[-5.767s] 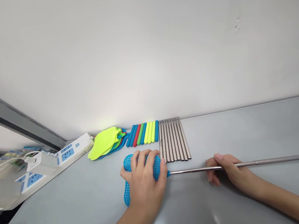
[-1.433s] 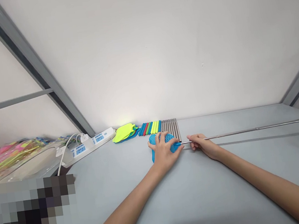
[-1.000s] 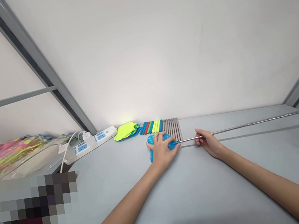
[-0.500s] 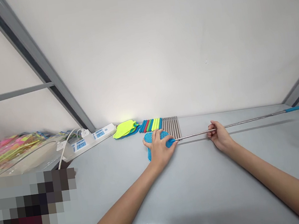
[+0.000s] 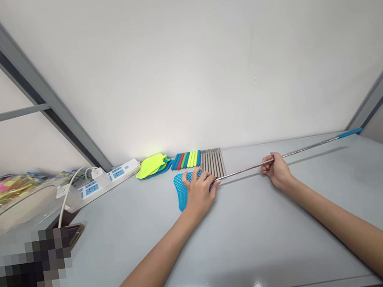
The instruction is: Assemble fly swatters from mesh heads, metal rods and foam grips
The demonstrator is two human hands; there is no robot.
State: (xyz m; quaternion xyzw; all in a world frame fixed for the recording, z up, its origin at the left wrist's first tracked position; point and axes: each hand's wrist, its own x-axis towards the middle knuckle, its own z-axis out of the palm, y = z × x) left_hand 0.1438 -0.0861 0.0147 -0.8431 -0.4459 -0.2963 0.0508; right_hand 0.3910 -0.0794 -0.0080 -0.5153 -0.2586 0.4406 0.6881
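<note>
A fly swatter with a long thin metal rod lies slantwise above the grey table (image 5: 245,230). Its blue perforated paddle (image 5: 181,193) is at the left, its blue handle (image 5: 349,133) at the far right. My left hand (image 5: 199,189) covers part of the paddle and pinches the neck where the rod begins. Fingers of my right hand (image 5: 275,170) are closed around the metal rod (image 5: 241,171) about midway. Behind my left hand are a row of bare metal rods (image 5: 212,162), a row of coloured handles (image 5: 186,159) and a stack of yellow and blue paddles (image 5: 152,165).
A white power strip (image 5: 124,171) with a plugged-in cable stands at the back left. Clear plastic bags of colourful items (image 5: 4,196) lie beyond it. A blurred-out patch covers the lower left. Grey metal frame posts (image 5: 48,101) rise against the white wall.
The rod between my right hand and the blue handle looks shorter, with the handle closer to my right hand. My left hand stays on the paddle. The whole view has shifted slightly.
</note>
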